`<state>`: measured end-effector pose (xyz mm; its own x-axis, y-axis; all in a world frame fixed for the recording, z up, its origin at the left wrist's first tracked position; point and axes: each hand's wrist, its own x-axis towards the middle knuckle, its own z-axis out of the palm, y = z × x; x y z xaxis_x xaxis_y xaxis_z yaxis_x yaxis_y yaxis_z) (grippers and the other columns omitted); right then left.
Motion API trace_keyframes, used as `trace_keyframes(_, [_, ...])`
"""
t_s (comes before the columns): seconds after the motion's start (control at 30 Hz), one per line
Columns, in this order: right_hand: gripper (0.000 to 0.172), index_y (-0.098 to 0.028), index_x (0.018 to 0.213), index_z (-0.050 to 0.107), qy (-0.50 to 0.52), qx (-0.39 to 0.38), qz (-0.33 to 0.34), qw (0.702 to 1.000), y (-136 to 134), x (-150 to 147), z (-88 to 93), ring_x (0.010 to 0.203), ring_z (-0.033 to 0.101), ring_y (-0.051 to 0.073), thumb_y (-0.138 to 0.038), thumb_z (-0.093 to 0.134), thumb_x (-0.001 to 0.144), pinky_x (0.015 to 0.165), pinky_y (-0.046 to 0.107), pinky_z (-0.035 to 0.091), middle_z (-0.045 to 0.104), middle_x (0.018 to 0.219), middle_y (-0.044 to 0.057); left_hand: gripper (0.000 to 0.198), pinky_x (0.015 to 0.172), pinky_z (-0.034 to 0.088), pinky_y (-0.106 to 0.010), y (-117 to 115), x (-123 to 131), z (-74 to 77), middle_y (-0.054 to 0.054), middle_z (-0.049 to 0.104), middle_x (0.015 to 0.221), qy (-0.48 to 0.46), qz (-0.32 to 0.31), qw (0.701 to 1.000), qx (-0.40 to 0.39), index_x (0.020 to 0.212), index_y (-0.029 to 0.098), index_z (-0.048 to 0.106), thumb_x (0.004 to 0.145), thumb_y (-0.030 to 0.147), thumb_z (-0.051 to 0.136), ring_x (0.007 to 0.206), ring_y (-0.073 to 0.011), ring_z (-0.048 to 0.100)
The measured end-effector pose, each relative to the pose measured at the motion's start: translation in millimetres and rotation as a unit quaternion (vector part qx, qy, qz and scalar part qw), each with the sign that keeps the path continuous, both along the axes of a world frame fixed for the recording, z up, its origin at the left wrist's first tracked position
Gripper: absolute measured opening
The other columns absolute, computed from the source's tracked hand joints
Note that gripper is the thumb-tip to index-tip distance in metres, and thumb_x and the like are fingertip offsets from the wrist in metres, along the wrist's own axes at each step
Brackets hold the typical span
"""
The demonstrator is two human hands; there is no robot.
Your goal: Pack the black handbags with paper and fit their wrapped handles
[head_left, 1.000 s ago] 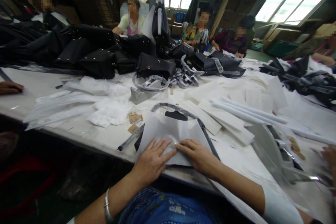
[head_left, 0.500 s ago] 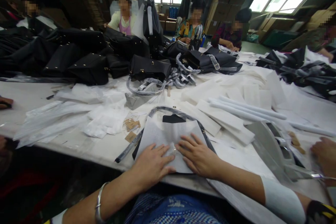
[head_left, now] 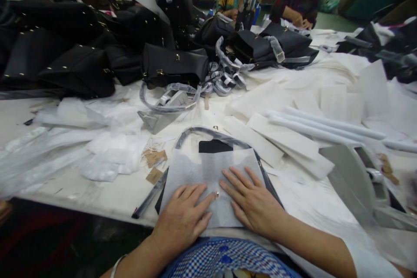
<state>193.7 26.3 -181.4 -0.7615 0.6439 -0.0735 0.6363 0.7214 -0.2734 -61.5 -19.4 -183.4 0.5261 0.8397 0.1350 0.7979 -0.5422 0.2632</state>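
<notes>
A black handbag (head_left: 215,145) lies flat at the table's near edge, covered by a sheet of white tissue paper (head_left: 202,169). Its plastic-wrapped handle (head_left: 202,132) arches beyond the paper. My left hand (head_left: 185,217) lies flat on the paper's near left part, fingers stretched out. My right hand (head_left: 252,202) lies flat beside it on the right, fingers spread. A small gold stud (head_left: 217,193) shows between the two hands.
Black handbags (head_left: 174,67) are piled along the far left and middle of the white table (head_left: 19,115). Folded white paper strips (head_left: 283,137), plastic bags (head_left: 48,152) and brown tags (head_left: 155,157) lie around. Other people sit at the far side.
The camera has tilted down and nearer. Both hands have stayed flat on the paper, sliding slightly toward me and spreading a little.
</notes>
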Motion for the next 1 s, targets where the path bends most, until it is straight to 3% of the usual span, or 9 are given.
trace_keyframes(0.1, [0.066, -0.031, 0.15, 0.037, 0.017, -0.001, 0.011, 1.0, 1, 4, -4.2, 0.149, 0.021, 0.033, -0.02, 0.055, 0.088, 0.117, 0.064, 0.017, 0.024, 0.163, 0.006, 0.038, 0.097, 0.044, -0.043, 0, 0, -1.9, -0.005, 0.065, 0.129, 0.006, 0.003, 1.0, 0.004, 0.132, 0.032, 0.059, 0.095, 0.039, 0.052, 0.113, -0.0243, 0.061])
trace_keyframes(0.2, [0.062, -0.034, 0.146, 0.042, 0.028, -0.011, 0.018, 0.999, 1, 5, -3.9, 0.149, 0.022, 0.033, -0.021, 0.056, 0.088, 0.117, 0.065, 0.017, 0.027, 0.162, 0.004, 0.042, 0.102, 0.04, -0.044, -2, -2, -5.8, -0.008, 0.057, 0.141, 0.024, -0.003, 1.0, 0.007, 0.135, 0.031, 0.057, 0.095, 0.044, 0.052, 0.125, -0.0273, 0.054])
trace_keyframes(0.33, [0.06, -0.032, 0.147, 0.043, 0.016, -0.027, -0.002, 1.0, 0, 0, 1.2, 0.147, 0.026, 0.035, -0.021, 0.055, 0.089, 0.116, 0.068, 0.017, 0.03, 0.16, 0.006, 0.048, 0.116, 0.017, -0.057, -2, -4, -8.7, -0.009, 0.04, 0.155, 0.053, -0.011, 0.998, 0.016, 0.136, 0.03, 0.056, 0.094, 0.053, 0.05, 0.143, -0.0345, 0.034])
trace_keyframes(0.47, [0.068, -0.031, 0.152, 0.034, 0.019, -0.015, 0.012, 1.0, -2, 5, -3.7, 0.147, 0.026, 0.037, -0.023, 0.057, 0.088, 0.115, 0.069, 0.02, 0.027, 0.161, 0.006, 0.054, 0.12, 0.007, -0.054, 0, -5, -12.0, -0.009, 0.044, 0.153, 0.088, -0.027, 0.995, 0.046, 0.143, 0.028, 0.049, 0.094, 0.049, 0.051, 0.142, -0.0323, 0.036])
trace_keyframes(0.67, [0.066, -0.026, 0.153, 0.032, 0.014, 0.039, 0.028, 0.999, 1, 15, -19.7, 0.146, 0.029, 0.034, -0.029, 0.055, 0.09, 0.113, 0.063, 0.032, 0.028, 0.161, 0.008, 0.062, 0.121, 0.008, -0.05, 8, -14, -22.7, -0.008, 0.052, 0.147, 0.112, -0.029, 0.989, 0.094, 0.143, 0.025, 0.049, 0.092, 0.06, 0.049, 0.137, -0.0285, 0.044])
trace_keyframes(0.83, [0.064, -0.016, 0.152, 0.033, 0.043, 0.032, -0.023, 0.998, 16, 13, -18.5, 0.144, 0.034, 0.031, -0.031, 0.054, 0.094, 0.111, 0.053, 0.042, 0.033, 0.158, 0.014, 0.062, 0.119, 0.017, -0.041, 32, -18, -5.6, -0.009, 0.055, 0.144, 0.132, -0.039, 0.986, 0.096, 0.14, 0.017, 0.052, 0.095, 0.058, 0.045, 0.134, -0.0233, 0.047])
trace_keyframes(1.0, [0.065, -0.015, 0.153, 0.031, 0.05, 0.013, -0.071, 0.996, 37, 9, -16.8, 0.14, 0.04, 0.031, -0.033, 0.055, 0.094, 0.112, 0.053, 0.043, 0.042, 0.153, 0.014, 0.06, 0.117, 0.018, -0.05, 59, -14, 3.0, -0.009, 0.056, 0.143, 0.142, -0.009, 0.987, 0.081, 0.139, 0.015, 0.052, 0.097, 0.056, 0.04, 0.129, -0.0277, 0.05])
